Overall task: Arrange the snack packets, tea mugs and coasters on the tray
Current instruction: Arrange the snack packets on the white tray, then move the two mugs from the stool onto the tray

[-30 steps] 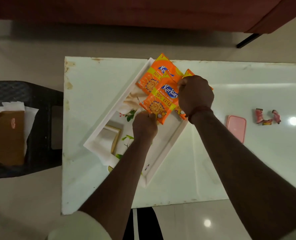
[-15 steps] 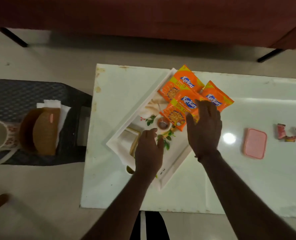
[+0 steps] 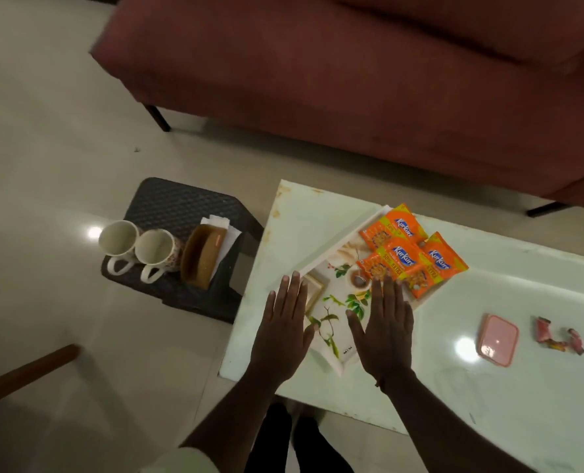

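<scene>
Three orange snack packets (image 3: 410,254) lie overlapping at the far end of the white floral tray (image 3: 338,295) on the white table. My left hand (image 3: 283,327) hovers flat and open over the tray's near left edge. My right hand (image 3: 386,326) is open too, over the tray's near right part, fingertips just short of the packets. Two white tea mugs (image 3: 136,249) stand on a dark stool to the left. Beside them brown coasters (image 3: 201,256) sit upright in a holder on white napkins.
A dark woven stool (image 3: 181,206) stands left of the white table (image 3: 488,370). A pink lidded box (image 3: 497,339) and sweet wrappers (image 3: 558,336) lie on the table's right part. A maroon sofa (image 3: 352,80) runs behind. A wooden leg (image 3: 27,370) shows at lower left.
Both hands have let go of the snack packets and drawn back toward me, now flat and open. The view has swung left and up, bringing the mugs and stool into sight.
</scene>
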